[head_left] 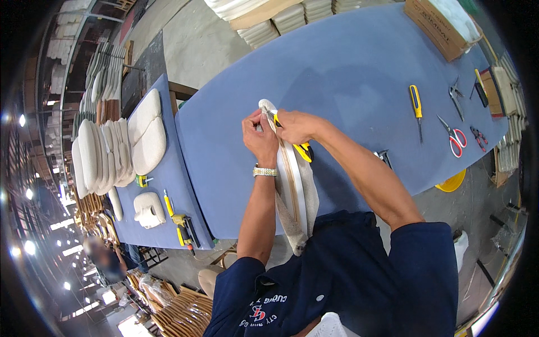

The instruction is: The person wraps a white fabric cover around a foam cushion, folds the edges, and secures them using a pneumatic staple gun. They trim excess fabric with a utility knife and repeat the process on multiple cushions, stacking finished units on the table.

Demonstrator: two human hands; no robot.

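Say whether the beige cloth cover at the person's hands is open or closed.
Open: the cloth cover has its edges apart, and a white strip and brown strip show between them.

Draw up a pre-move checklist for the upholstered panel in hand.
1. Left hand on the upholstered panel's far end: ok, pinching it.
2. Right hand on the yellow-and-black tool: ok, closed around it.
3. Tool's contact with the panel: cannot tell, hands hide it.
4. Beige fabric closed along the panel's length: not ok, white and tan strips show between its sides.
5. Red-handled scissors clear of both hands: ok, lying apart on the blue table.
6. Yellow-handled screwdriver clear of the panel: ok.
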